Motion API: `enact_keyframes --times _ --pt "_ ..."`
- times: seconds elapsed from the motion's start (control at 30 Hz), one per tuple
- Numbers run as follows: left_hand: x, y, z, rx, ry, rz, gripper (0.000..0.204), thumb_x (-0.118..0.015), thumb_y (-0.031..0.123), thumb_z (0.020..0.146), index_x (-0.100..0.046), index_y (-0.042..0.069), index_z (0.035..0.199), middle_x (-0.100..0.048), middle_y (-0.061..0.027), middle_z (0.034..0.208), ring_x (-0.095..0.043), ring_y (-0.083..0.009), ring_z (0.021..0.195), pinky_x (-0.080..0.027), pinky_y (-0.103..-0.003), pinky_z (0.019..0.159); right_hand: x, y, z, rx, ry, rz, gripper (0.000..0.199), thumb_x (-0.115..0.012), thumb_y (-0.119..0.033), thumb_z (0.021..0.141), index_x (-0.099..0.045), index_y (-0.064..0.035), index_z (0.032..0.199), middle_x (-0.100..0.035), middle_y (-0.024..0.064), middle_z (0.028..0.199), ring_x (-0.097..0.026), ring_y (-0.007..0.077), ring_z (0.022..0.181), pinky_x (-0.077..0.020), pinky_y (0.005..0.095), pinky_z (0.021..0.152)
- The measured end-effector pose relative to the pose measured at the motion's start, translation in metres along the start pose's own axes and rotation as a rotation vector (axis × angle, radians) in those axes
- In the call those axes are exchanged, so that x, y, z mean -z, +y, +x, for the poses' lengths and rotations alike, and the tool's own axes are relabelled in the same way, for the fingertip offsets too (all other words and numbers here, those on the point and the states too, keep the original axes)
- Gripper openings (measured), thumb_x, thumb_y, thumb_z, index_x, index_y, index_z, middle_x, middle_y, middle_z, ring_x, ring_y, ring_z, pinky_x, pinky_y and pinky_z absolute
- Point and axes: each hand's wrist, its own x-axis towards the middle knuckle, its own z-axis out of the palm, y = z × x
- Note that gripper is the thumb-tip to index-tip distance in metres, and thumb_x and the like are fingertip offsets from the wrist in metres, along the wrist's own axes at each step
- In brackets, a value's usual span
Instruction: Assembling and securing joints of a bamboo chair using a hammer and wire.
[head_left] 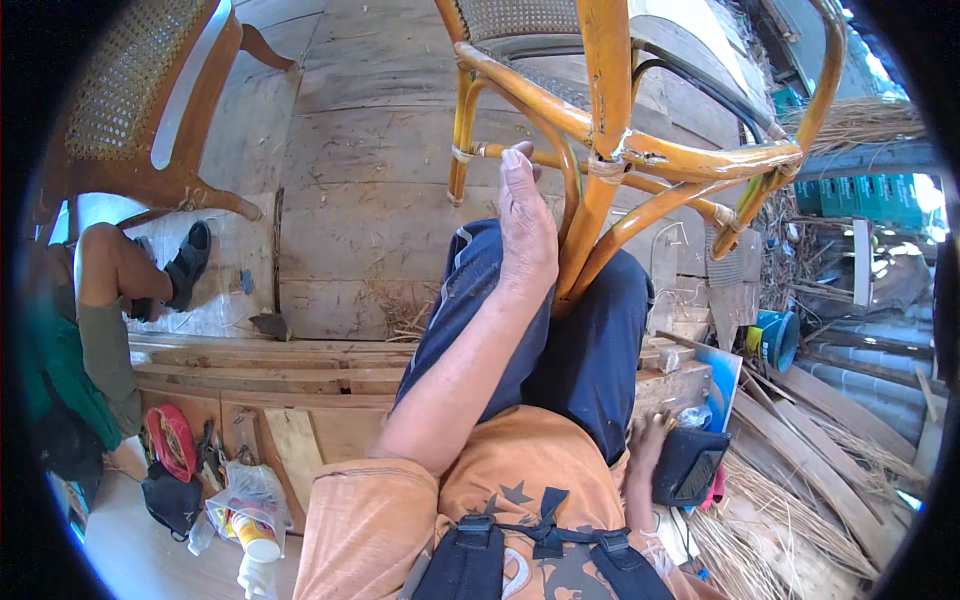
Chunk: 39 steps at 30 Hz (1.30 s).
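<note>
The rattan chair [640,150] stands at twelve o'clock, between the knees. The left hand [525,225] lies flat and open against its leg. The right hand [648,440] grasps a black pouch [690,465]. The frame looks stiff, light and smooth; its wrapped joints seem the surest hold.

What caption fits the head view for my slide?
Left hand rests flat against an orange rattan chair frame; right hand touches a dark pouch.

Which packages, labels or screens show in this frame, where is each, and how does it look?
Glue-type bottle: lower left, in a clear plastic bag; white and yellow with an orange cap.
Green crates: far right, a stacked row.
Dark pouch: by the right hand; black, squarish.
No screens visible.
</note>
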Motion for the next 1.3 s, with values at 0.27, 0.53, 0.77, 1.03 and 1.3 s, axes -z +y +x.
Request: enact_keyframes --times 0.27,0.53,0.77,1.03,1.3 --pt "-0.011 -0.004 0.007 0.413 -0.201 -0.438 0.072 -0.027 0.064 0.091 -0.046 0.001 0.119 -0.056 -0.0108 0.110 -0.052 -0.0193 0.105 -0.038 -0.032 0.094 0.214 -0.246 0.091 0.751 0.702 0.010 0.047 -0.056 -0.020 0.087 -0.045 -0.0002 0.127 -0.040 0.0158 0.136 -0.030 0.0362 0.129 -0.0221 0.0467 0.107" --pt "-0.015 -0.009 0.014 0.472 -0.178 -0.488 0.076 -0.027 0.069 0.088 -0.050 0.003 0.117 -0.061 -0.0102 0.090 -0.059 -0.0192 0.088 -0.046 -0.031 0.083 0.200 -0.326 0.128 0.883 0.774 -0.269 0.058 -0.063 -0.034 0.082 -0.045 -0.0027 0.126 -0.039 0.0129 0.131 -0.031 0.0346 0.126 -0.0248 0.0540 0.101" --pt "-0.006 0.003 0.012 0.478 -0.233 -0.564 0.076 -0.028 0.069 0.088 -0.046 0.004 0.122 -0.062 -0.0123 0.095 -0.060 -0.0201 0.088 -0.049 -0.031 0.080 0.195 -0.310 0.093 1.023 0.610 -0.280 0.052 -0.070 -0.032 0.075 -0.053 -0.0078 0.118 -0.038 0.0119 0.133 -0.028 0.0331 0.128 -0.0248 0.0527 0.101" --pt "-0.006 -0.001 0.012 0.490 -0.234 -0.539 0.075 -0.031 0.069 0.087 -0.040 0.005 0.126 -0.060 -0.0132 0.096 -0.059 -0.0220 0.090 -0.048 -0.033 0.083 0.207 -0.292 0.141 0.897 0.874 0.075 0.047 -0.069 -0.032 0.079 -0.053 -0.0039 0.114 -0.050 0.0135 0.122 -0.036 0.0318 0.123 -0.0286 0.0460 0.101" --pt "-0.006 -0.004 0.013 0.434 -0.258 -0.492 0.078 -0.028 0.068 0.088 -0.034 0.002 0.129 -0.056 -0.0202 0.114 -0.053 -0.0277 0.107 -0.037 -0.039 0.098 0.195 -0.316 0.158 0.799 0.993 -0.034 0.065 -0.067 -0.052 0.074 -0.054 -0.0017 0.112 -0.051 0.0154 0.111 -0.038 0.0338 0.115 -0.0277 0.0499 0.096"
